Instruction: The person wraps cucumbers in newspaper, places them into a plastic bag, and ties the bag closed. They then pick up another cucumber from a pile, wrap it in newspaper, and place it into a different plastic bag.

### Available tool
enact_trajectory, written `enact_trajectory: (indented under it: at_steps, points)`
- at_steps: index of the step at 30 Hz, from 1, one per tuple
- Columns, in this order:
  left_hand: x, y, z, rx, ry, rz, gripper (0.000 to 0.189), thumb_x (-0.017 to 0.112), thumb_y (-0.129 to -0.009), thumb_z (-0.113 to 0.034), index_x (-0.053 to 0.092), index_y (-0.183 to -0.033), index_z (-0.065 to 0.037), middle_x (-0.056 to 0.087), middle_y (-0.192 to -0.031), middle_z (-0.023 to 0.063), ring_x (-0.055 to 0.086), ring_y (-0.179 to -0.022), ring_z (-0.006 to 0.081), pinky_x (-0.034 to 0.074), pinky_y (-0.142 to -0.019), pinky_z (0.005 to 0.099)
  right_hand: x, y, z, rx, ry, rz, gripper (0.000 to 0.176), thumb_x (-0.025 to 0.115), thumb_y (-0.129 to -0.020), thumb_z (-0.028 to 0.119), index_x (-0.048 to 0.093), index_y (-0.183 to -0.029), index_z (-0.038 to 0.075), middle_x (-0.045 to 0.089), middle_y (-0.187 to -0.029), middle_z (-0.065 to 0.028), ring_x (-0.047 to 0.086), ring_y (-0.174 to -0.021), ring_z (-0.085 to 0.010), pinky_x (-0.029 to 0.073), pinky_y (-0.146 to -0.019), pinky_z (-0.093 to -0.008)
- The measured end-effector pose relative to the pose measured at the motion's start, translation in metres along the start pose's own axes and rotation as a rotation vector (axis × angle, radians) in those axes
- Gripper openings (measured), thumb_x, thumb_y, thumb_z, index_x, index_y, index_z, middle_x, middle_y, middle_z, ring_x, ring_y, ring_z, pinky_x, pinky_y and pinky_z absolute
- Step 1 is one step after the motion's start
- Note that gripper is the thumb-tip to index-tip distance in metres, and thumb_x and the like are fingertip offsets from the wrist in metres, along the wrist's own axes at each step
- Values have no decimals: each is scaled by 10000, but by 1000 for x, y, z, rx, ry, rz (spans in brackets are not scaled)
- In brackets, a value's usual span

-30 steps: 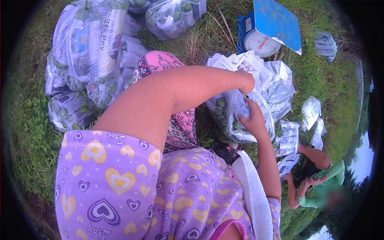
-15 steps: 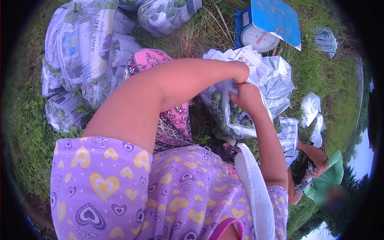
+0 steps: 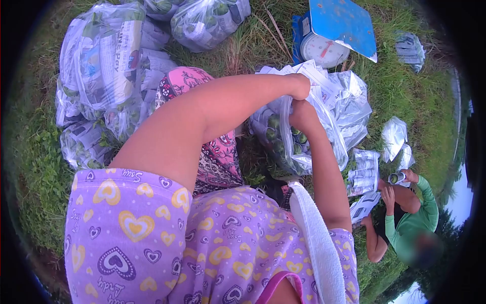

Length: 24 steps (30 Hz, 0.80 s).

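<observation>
A clear plastic bag (image 3: pixel 331 152) holding newspaper-wrapped green produce (image 3: pixel 273 134) stands in front of my knees. My left hand (image 3: pixel 298 86) is closed at the bag's far upper edge, its fingertips mostly turned out of sight. Just below it, my right hand (image 3: pixel 304 114) is closed on the plastic at the bag's mouth, over the green items. The two hands nearly touch. Sheets of printed paper (image 3: pixel 319 81) lie right behind them.
Large bags of paper-wrapped produce (image 3: pixel 101 61) stand at the left, another (image 3: pixel 210 20) at the top. A blue scale (image 3: pixel 324 49) is at the upper right. Plastic bags (image 3: pixel 394 138) lie on the grass. A person in green (image 3: pixel 412 233) sits at the right holding a wrapped item (image 3: pixel 396 177).
My right hand has shifted slightly up and left, its thumb now less visible. The bag's mouth looks wider. The other person's hands have moved apart, one raising a wrapped item.
</observation>
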<state>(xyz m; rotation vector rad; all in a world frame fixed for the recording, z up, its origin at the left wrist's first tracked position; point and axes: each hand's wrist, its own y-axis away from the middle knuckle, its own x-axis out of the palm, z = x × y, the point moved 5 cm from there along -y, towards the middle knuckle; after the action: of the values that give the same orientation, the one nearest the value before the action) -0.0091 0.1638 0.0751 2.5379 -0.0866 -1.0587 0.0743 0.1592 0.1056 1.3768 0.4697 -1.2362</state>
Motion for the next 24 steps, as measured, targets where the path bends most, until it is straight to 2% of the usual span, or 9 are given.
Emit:
enact_trajectory:
  at_steps: [2, 5, 7, 9, 14, 17, 18, 21, 24]
  points:
    - [2, 2, -11, 36, -101, 49, 286, 532, -707, -147, 679, -885, 22, 645, -937, 221, 635, -878, 327, 494, -768, 393, 2, 23, -14, -129, -166, -178, 552, 656, -652, 153, 521, -1174, 38, 602, -1002, -218, 584, -945, -368, 482, -800, -428]
    - [-2, 10, -19, 48, -182, 212, 326, 570, -746, -233, 677, -922, 19, 644, -970, 209, 635, -858, 319, 500, -735, 407, -1, 50, -8, -114, -245, -49, 683, 675, -646, 107, 428, -1279, 44, 564, -1061, -226, 544, -1008, -376, 445, -860, -427]
    - [-8, 20, -23, 85, -206, 309, 378, 601, -762, -288, 666, -878, 66, 651, -903, 215, 645, -757, 328, 522, -642, 426, 5, 47, -10, -55, -238, -40, 648, 670, -633, 71, 466, -1246, 19, 575, -1039, -235, 553, -988, -386, 446, -860, -413]
    - [0, 15, -15, -34, -133, 396, 442, 652, -744, -317, 644, -984, 54, 629, -990, 214, 639, -743, 311, 525, -580, 431, 4, 45, -6, -30, -213, -32, 628, 665, -629, 49, 485, -1229, 7, 580, -1024, -240, 559, -975, -390, 448, -855, -408]
    - [9, 20, 12, -164, -77, 548, 394, 610, -756, -243, 632, -1053, 15, 618, -1042, 200, 625, -818, 287, 529, -604, 408, 0, 47, 6, -91, -142, -74, 599, 688, -671, 76, 487, -1234, 54, 580, -1062, -208, 571, -948, -373, 459, -836, -411]
    - [37, 10, 26, 8, -296, 631, 362, 585, -752, -225, 644, -1032, -3, 620, -1030, 182, 616, -851, 265, 520, -662, 392, -1, 52, 9, -141, -73, -113, 587, 692, -704, 121, 468, -1244, 81, 579, -1041, -197, 586, -897, -377, 477, -791, -433]
    - [41, 13, 29, -51, -280, 648, 342, 587, -736, -241, 659, -988, -22, 628, -987, 172, 613, -836, 248, 497, -725, 383, -2, 53, 11, -149, -43, -114, 585, 692, -716, 139, 459, -1250, 88, 579, -1025, -196, 593, -874, -380, 485, -768, -443]
    - [40, 25, 29, -187, -31, 583, 296, 569, -735, -213, 668, -929, -13, 633, -921, 189, 614, -814, 248, 489, -712, 377, 3, 54, 11, -124, 21, -91, 543, 676, -742, 179, 463, -1234, 94, 579, -1024, -195, 602, -844, -374, 495, -741, -444]
    - [53, 15, 29, -81, -174, 573, 255, 538, -727, -127, 671, -903, 2, 641, -859, 193, 620, -756, 264, 509, -655, 389, 2, 49, 8, -151, 47, -74, 513, 652, -766, 214, 461, -1227, 93, 584, -995, -199, 602, -842, -378, 490, -746, -445]
